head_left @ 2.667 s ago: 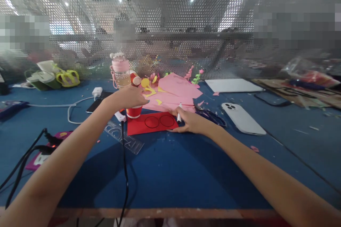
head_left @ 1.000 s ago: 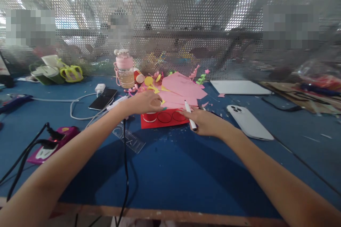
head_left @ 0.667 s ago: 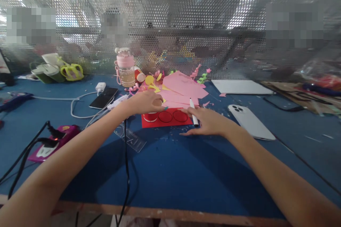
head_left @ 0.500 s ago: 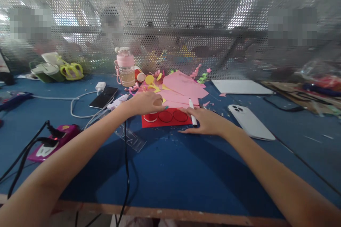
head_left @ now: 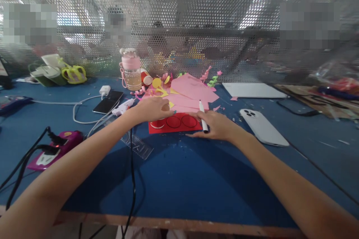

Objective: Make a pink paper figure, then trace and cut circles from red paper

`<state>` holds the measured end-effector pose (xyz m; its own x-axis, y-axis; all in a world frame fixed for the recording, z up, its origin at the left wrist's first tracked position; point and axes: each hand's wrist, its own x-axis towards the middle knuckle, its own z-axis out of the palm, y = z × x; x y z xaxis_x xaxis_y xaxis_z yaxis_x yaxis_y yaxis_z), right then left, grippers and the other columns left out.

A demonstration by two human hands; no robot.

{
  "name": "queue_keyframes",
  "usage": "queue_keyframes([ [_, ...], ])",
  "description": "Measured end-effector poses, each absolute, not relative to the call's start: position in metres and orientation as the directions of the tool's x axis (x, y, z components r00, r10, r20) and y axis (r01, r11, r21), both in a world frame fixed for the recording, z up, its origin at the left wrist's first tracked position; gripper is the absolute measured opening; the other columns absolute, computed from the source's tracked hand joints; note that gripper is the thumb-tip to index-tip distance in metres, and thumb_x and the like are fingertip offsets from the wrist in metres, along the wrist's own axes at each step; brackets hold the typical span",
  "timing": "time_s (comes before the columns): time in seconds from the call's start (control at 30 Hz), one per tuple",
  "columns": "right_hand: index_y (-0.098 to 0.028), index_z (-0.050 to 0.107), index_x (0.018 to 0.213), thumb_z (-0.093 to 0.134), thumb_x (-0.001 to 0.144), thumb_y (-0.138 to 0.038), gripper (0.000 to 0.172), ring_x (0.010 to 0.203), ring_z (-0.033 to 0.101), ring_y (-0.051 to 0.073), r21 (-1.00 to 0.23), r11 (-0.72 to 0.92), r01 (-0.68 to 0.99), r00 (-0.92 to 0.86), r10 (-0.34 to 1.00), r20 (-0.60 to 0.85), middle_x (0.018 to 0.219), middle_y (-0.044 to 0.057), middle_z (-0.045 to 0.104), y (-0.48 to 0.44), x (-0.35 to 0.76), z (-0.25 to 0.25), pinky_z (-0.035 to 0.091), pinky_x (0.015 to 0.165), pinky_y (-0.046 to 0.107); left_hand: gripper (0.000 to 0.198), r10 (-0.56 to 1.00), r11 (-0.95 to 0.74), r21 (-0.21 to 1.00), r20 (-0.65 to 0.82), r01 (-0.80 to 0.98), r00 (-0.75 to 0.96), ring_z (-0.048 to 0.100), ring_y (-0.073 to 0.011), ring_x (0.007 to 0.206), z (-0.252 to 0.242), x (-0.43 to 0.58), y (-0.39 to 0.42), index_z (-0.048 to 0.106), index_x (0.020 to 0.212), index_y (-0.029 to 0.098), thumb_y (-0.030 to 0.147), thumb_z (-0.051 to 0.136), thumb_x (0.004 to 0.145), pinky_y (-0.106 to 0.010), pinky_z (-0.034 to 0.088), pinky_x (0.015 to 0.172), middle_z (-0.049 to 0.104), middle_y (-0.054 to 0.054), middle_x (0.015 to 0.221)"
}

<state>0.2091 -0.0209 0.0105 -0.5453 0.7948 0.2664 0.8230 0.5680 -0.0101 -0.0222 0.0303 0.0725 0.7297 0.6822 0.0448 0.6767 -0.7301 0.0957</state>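
Observation:
A strip of red paper [head_left: 179, 129] lies on the blue table, with two black circle outlines drawn side by side on it. On its left end stands a small red paper cup [head_left: 157, 124], white rim down against the paper. My left hand [head_left: 155, 109] is closed around the cup from above and hides most of it. My right hand [head_left: 217, 124] grips a white marker [head_left: 203, 116] between thumb and fingers, tip pointing up and away from the paper. Its fingers rest at the paper's right end.
Behind the strip lie pink paper sheets [head_left: 190, 89] and yellow scraps. A pink-lidded bottle [head_left: 131, 71] stands back left. A glue gun [head_left: 122, 107], black phone [head_left: 108, 102], clear ruler [head_left: 140, 147] and purple power strip [head_left: 56, 151] lie leftward; a white phone [head_left: 263, 127] lies right.
The view has shifted very slightly. Both hands, the cup, the marker and the paper keep the same places relative to each other.

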Motion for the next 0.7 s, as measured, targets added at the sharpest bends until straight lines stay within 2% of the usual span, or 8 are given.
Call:
queue_keyframes([
  [0.07, -0.011, 0.056, 0.103, 0.048, 0.076, -0.055, 0.052, 0.074, 0.060, 0.025, -0.016, 0.560, 0.829, -0.513, 0.771, 0.377, 0.083, 0.014, 0.066, -0.023, 0.209, 0.013, 0.046, 0.067, 0.034, 0.038, 0.684, -0.728, 0.114, 0.054, 0.676, 0.727, 0.053, -0.0200, 0.078, 0.071, -0.022, 0.031, 0.053, 0.079, 0.015, 0.048, 0.034, 0.082, -0.030, 0.037, 0.066, 0.059, -0.008, 0.085],
  [0.13, -0.016, 0.060, 0.086, 0.040, 0.080, -0.054, 0.043, 0.065, 0.060, 0.022, -0.094, 0.522, 0.848, -0.426, 0.775, 0.466, 0.074, 0.011, 0.066, -0.027, 0.207, 0.015, 0.045, 0.062, 0.033, 0.037, 0.684, -0.728, 0.130, 0.066, 0.673, 0.727, 0.053, -0.0203, 0.078, 0.069, -0.023, 0.032, 0.051, 0.078, 0.015, 0.048, 0.034, 0.081, -0.031, 0.038, 0.067, 0.059, -0.008, 0.085],
  [0.23, -0.022, 0.055, 0.071, 0.032, 0.083, -0.055, 0.042, 0.059, 0.061, 0.019, -0.369, 0.473, 0.800, -0.220, 0.803, 0.553, 0.067, 0.007, 0.066, -0.032, 0.203, 0.016, 0.046, 0.059, 0.032, 0.037, 0.698, -0.714, 0.145, 0.067, 0.685, 0.713, 0.054, -0.0209, 0.078, 0.066, -0.023, 0.033, 0.050, 0.078, 0.015, 0.048, 0.034, 0.081, -0.032, 0.038, 0.067, 0.059, -0.009, 0.085],
  [0.33, -0.022, 0.053, 0.087, 0.028, 0.083, -0.056, 0.043, 0.059, 0.062, 0.019, -0.711, 0.469, 0.524, 0.032, 0.823, 0.567, 0.067, 0.006, 0.065, -0.033, 0.198, 0.014, 0.048, 0.058, 0.033, 0.036, 0.710, -0.701, 0.151, 0.061, 0.697, 0.701, 0.054, -0.0215, 0.078, 0.064, -0.022, 0.035, 0.049, 0.077, 0.016, 0.049, 0.034, 0.081, -0.032, 0.039, 0.067, 0.060, -0.010, 0.086],
  [0.4, -0.020, 0.050, 0.097, 0.028, 0.082, -0.055, 0.044, 0.050, 0.059, 0.018, -0.838, 0.446, 0.315, 0.154, 0.847, 0.509, 0.062, 0.005, 0.063, -0.030, 0.196, 0.014, 0.046, 0.050, 0.031, 0.036, 0.709, -0.702, 0.153, 0.062, 0.696, 0.702, 0.055, -0.0220, 0.079, 0.062, -0.021, 0.036, 0.049, 0.077, 0.016, 0.048, 0.034, 0.081, -0.032, 0.039, 0.066, 0.060, -0.010, 0.087],
  [0.53, -0.021, 0.050, 0.080, 0.038, 0.077, -0.046, 0.027, 0.033, 0.044, 0.011, -0.925, 0.374, 0.067, 0.271, 0.885, 0.378, 0.049, -0.001, 0.054, -0.023, 0.191, 0.015, 0.031, 0.032, 0.024, 0.035, 0.719, -0.693, 0.159, 0.072, 0.703, 0.692, 0.055, -0.0226, 0.078, 0.060, -0.020, 0.036, 0.049, 0.076, 0.015, 0.046, 0.034, 0.081, -0.033, 0.039, 0.065, 0.060, -0.011, 0.085],
  [0.6, -0.021, 0.050, 0.072, 0.043, 0.075, -0.043, 0.023, 0.031, 0.040, 0.010, -0.937, 0.347, 0.027, 0.298, 0.892, 0.339, 0.044, -0.003, 0.050, -0.022, 0.189, 0.015, 0.028, 0.029, 0.023, 0.035, 0.723, -0.689, 0.161, 0.074, 0.707, 0.687, 0.055, -0.0225, 0.078, 0.060, -0.020, 0.036, 0.050, 0.077, 0.015, 0.046, 0.034, 0.081, -0.033, 0.039, 0.066, 0.059, -0.011, 0.085],
  [0.7, -0.019, 0.052, 0.064, 0.047, 0.074, -0.045, 0.028, 0.026, 0.037, 0.010, -0.956, 0.293, 0.017, 0.282, 0.916, 0.286, 0.036, -0.004, 0.045, -0.024, 0.183, 0.011, 0.026, 0.025, 0.022, 0.038, 0.714, -0.697, 0.170, 0.079, 0.697, 0.695, 0.054, -0.0226, 0.076, 0.059, -0.021, 0.036, 0.051, 0.080, 0.014, 0.047, 0.033, 0.082, -0.034, 0.040, 0.066, 0.058, -0.012, 0.086],
])
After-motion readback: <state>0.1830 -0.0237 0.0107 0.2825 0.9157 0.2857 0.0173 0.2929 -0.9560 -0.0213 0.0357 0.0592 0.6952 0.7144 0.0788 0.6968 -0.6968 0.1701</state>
